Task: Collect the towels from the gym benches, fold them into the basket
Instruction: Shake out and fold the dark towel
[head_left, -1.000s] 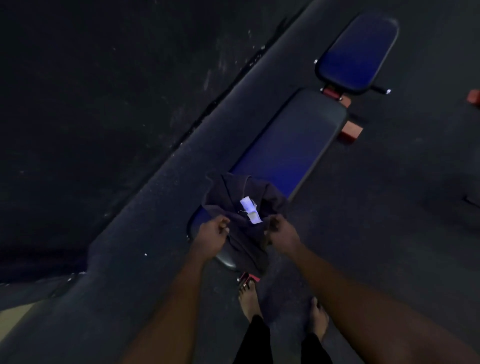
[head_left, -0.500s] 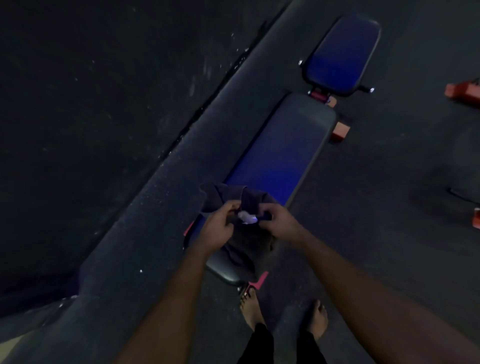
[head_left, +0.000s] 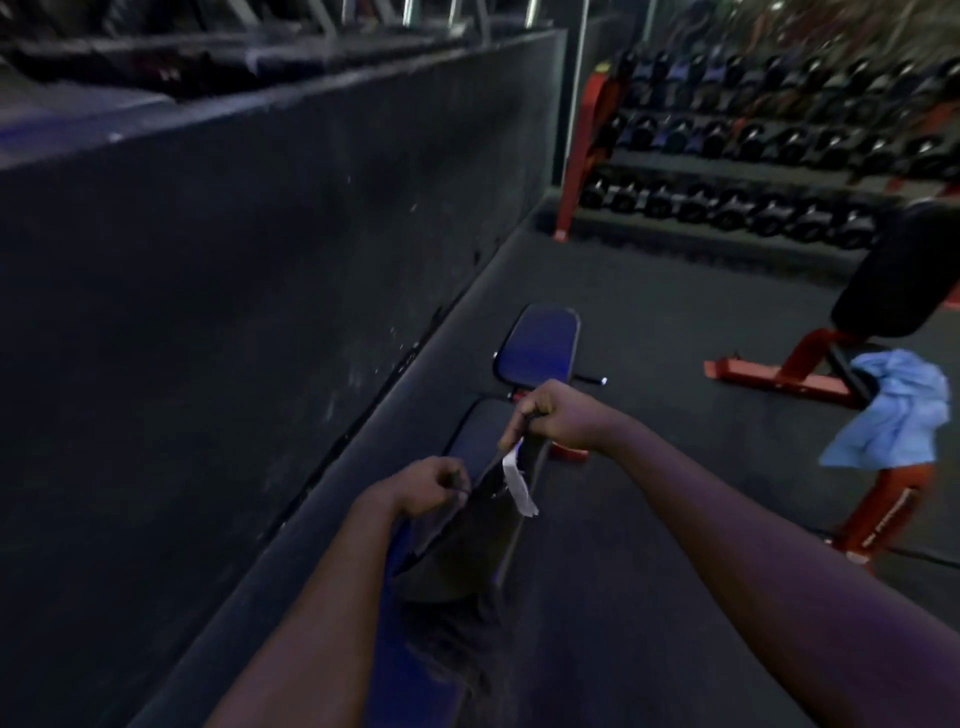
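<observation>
Towel (head_left: 467, 540): dark, lifted over the near end of the counter (head_left: 543, 345), hanging between both grips, white tag (head_left: 519, 486) at its top edge.
Left grip (head_left: 431, 488): pinching the top edge.
Right grip (head_left: 558, 415): pinching the same edge higher, by the tag.
Handling: probably light, soft, limp; best taken by 2 corners.
Elsewhere: blue towel (head_left: 898, 410) draped on the black counter (head_left: 893, 270).

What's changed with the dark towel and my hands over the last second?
Both hands lifted the dark towel up from the blue padded bench; the right hand pulled up and away from the left hand, stretching its edge, white tag dangling. Both hands still grip the towel; the bench hasn't moved.
</observation>
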